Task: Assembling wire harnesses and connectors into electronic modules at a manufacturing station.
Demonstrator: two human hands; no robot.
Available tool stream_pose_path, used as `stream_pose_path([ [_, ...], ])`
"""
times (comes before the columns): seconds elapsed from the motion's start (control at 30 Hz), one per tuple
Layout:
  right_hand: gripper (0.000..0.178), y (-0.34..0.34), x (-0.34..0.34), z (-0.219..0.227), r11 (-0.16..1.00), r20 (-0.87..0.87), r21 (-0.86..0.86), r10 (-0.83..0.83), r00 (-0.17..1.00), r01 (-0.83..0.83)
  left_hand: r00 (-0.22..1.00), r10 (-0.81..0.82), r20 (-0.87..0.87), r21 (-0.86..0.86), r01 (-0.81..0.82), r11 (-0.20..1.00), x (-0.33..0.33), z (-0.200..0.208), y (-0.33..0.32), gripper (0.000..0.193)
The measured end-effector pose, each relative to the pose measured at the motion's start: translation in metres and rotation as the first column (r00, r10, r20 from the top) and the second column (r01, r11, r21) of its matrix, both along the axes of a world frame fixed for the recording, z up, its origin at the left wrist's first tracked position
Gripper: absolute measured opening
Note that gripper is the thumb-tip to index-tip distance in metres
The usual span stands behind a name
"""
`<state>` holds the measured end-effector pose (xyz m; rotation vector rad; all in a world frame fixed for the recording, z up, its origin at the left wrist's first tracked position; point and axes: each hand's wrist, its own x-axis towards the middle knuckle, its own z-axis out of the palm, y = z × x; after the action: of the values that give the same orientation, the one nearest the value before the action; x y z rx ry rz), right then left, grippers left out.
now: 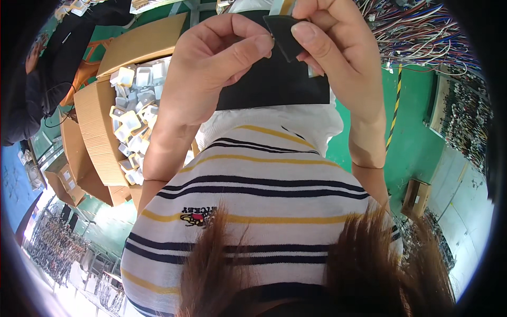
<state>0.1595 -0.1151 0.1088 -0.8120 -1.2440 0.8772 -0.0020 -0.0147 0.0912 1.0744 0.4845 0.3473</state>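
Observation:
Near the top edge of the head view, both my hands are raised over my lap around a thin, flat black piece (283, 38) with straight edges and a pointed lower corner. My right hand (346, 55) grips it, thumb pressed on its face and fingers behind. With thumb and forefinger pinched together, my left hand (203, 66) meets the piece's left edge; the exact contact between the fingertips is hidden. Behind the black piece, a pale strip with a yellow band (282, 7) pokes out at the top. A larger black sheet (274, 87) lies below the hands.
At left stands an open cardboard box (97, 132) filled with white and yellow plastic parts (138, 119). Bundles of coloured wires (422, 34) hang at the upper right. More cable bundles (465, 119) lie farther right. A person in dark clothes (58, 58) is at the far left.

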Motion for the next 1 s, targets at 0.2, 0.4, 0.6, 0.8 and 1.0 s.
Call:
stream_pose_path([
  [0.2,0.023,-0.011,-0.007,0.018,0.823,0.278,-0.472,-0.201,0.939,0.316,1.0,0.015,0.0,0.074,-0.015,0.997,0.002,0.001,-0.001,0.01],
  [0.4,0.062,0.0,-0.029,0.029,0.612,0.806,-0.124,-0.398,0.439,0.781,0.999,0.017,-0.041,0.135,-0.012,0.991,0.002,-0.013,0.003,0.01],
  [0.6,0.055,0.022,0.007,-0.032,0.803,0.475,0.521,-0.555,0.683,0.29,1.0,0.007,0.023,0.019,-0.008,1.0,-0.005,-0.009,0.012,0.008],
  [0.8,0.018,0.003,-0.009,0.02,0.898,0.512,-0.206,-0.24,0.825,0.389,0.935,0.288,0.206,0.319,-0.342,0.884,0.003,-0.009,-0.01,0.019],
  [1.0,0.031,0.005,-0.001,0.01,0.956,0.489,-0.023,-0.243,0.838,0.291,0.881,0.335,0.334,0.624,-0.474,0.621,-0.003,-0.012,-0.013,0.013],
])
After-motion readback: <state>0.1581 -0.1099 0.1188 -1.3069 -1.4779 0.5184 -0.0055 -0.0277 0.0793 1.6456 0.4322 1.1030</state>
